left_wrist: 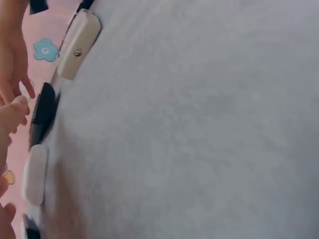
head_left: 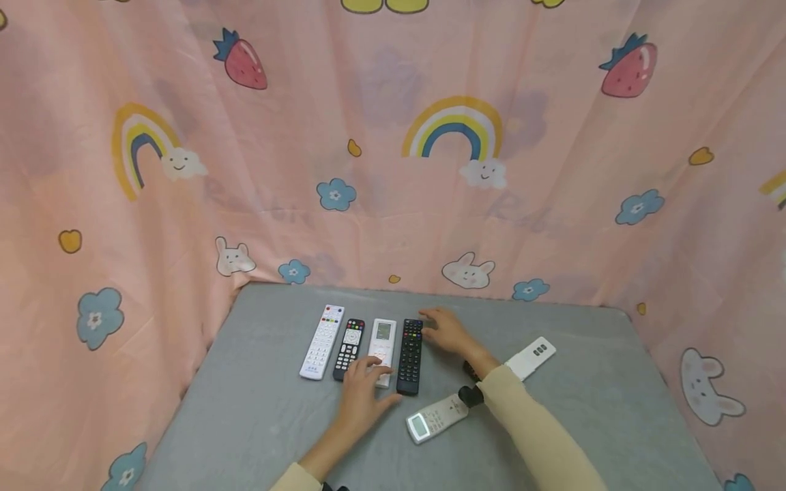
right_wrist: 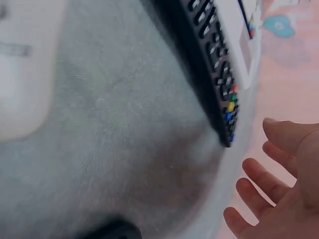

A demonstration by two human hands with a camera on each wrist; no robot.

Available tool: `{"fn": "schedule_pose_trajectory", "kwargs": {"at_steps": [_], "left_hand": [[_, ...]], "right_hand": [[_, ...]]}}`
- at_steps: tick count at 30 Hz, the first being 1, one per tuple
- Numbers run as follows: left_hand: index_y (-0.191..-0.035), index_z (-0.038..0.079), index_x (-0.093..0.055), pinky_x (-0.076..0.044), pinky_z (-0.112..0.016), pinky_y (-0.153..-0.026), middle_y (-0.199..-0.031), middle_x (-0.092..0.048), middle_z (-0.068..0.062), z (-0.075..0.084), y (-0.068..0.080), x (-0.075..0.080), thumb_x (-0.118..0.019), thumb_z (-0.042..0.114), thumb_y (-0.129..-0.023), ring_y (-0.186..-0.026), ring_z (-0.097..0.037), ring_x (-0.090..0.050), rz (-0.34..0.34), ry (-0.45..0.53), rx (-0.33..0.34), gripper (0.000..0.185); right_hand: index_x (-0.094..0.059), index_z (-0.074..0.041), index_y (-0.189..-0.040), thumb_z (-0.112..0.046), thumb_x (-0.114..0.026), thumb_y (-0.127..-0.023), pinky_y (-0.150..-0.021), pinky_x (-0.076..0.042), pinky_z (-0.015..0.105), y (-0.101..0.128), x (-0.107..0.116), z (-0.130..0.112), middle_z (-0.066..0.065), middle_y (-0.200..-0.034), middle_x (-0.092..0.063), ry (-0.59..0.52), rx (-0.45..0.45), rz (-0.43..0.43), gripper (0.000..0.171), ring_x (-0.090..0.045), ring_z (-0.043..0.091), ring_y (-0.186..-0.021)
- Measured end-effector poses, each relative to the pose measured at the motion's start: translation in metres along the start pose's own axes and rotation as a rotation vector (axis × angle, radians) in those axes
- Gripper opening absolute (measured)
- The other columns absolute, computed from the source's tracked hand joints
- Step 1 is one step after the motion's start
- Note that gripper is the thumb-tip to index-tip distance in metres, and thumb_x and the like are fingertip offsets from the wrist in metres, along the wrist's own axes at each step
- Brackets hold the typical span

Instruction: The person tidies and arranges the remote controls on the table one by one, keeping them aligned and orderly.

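Four remotes sit lined up side by side on the grey table (head_left: pixel 258 409). The left hand (head_left: pixel 359 402) rests relaxed fingers on the near end of the white display remote (head_left: pixel 383 341). The right hand (head_left: pixel 447 331), fingers spread open, sits just beside the top of the black remote (head_left: pixel 410 354). Another white remote (head_left: pixel 437 417) lies near the right sleeve.

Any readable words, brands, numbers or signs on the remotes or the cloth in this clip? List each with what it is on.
None can be read.
Black remote: key markings too small; blurred in the right wrist view.
White remote with a screen: display unreadable.
White remote beside the right arm: screen blank or too small to tell.
Pink cloth: pictures only, no lettering.
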State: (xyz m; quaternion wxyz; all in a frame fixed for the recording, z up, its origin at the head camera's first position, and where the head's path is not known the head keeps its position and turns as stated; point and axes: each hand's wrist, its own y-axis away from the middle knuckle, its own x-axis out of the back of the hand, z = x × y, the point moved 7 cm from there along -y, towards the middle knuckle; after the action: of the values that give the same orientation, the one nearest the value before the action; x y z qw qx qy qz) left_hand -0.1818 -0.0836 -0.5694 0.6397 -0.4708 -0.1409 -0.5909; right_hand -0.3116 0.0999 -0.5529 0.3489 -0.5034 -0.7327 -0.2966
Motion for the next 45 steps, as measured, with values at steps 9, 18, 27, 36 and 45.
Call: {"fn": "schedule_pose_trajectory", "kwargs": {"at_steps": [9,18,27,36,45], "left_hand": [[-0.117,0.016,-0.067,-0.053,-0.025,-0.080,-0.105,-0.065,0.005,0.012,0.024,0.012,-0.085,0.026,-0.074,-0.090,-0.006,-0.060,-0.166,0.156,0.003,0.047],[-0.120,0.018,-0.066,-0.051,-0.032,-0.092,-0.111,-0.065,0.008,0.029,0.051,-0.002,-0.081,0.038,-0.077,-0.103,-0.010,-0.061,-0.252,0.136,-0.025,0.050],[-0.117,0.017,-0.067,-0.047,-0.035,-0.094,-0.110,-0.062,0.006,0.037,0.058,-0.011,-0.084,0.042,-0.072,-0.104,-0.013,-0.055,-0.225,0.089,0.018,0.054],[-0.113,0.019,-0.068,-0.045,-0.034,-0.090,-0.108,-0.059,0.009,0.038,0.061,-0.015,-0.085,0.042,-0.068,-0.101,-0.010,-0.051,-0.193,0.075,0.031,0.053],[-0.109,0.021,-0.070,-0.045,-0.032,-0.088,-0.106,-0.058,0.009,0.036,0.060,-0.017,-0.087,0.044,-0.064,-0.099,-0.009,-0.050,-0.187,0.051,0.037,0.053]], "right_hand": [[-0.052,-0.013,-0.143,-0.021,-0.061,-0.097,-0.111,-0.039,0.058,0.057,0.019,-0.004,0.015,-0.143,-0.052,-0.062,0.081,0.000,0.047,-0.048,0.038,-0.135],[-0.063,-0.020,-0.133,-0.027,-0.069,-0.092,-0.106,-0.042,0.058,0.116,0.014,0.017,0.013,-0.140,-0.055,0.117,0.219,0.079,0.042,-0.050,0.036,-0.131],[-0.067,-0.026,-0.128,-0.044,-0.075,-0.083,-0.112,-0.033,0.062,0.141,0.007,0.030,0.012,-0.146,-0.053,0.197,0.223,0.047,0.049,-0.044,0.038,-0.139],[-0.070,-0.030,-0.123,-0.049,-0.080,-0.072,-0.112,-0.031,0.062,0.148,0.003,0.036,0.011,-0.147,-0.052,0.227,0.245,0.048,0.056,-0.041,0.041,-0.141],[-0.070,-0.031,-0.122,-0.047,-0.080,-0.072,-0.111,-0.032,0.060,0.148,-0.005,0.042,0.009,-0.148,-0.051,0.286,0.252,0.039,0.054,-0.042,0.038,-0.141]]}}
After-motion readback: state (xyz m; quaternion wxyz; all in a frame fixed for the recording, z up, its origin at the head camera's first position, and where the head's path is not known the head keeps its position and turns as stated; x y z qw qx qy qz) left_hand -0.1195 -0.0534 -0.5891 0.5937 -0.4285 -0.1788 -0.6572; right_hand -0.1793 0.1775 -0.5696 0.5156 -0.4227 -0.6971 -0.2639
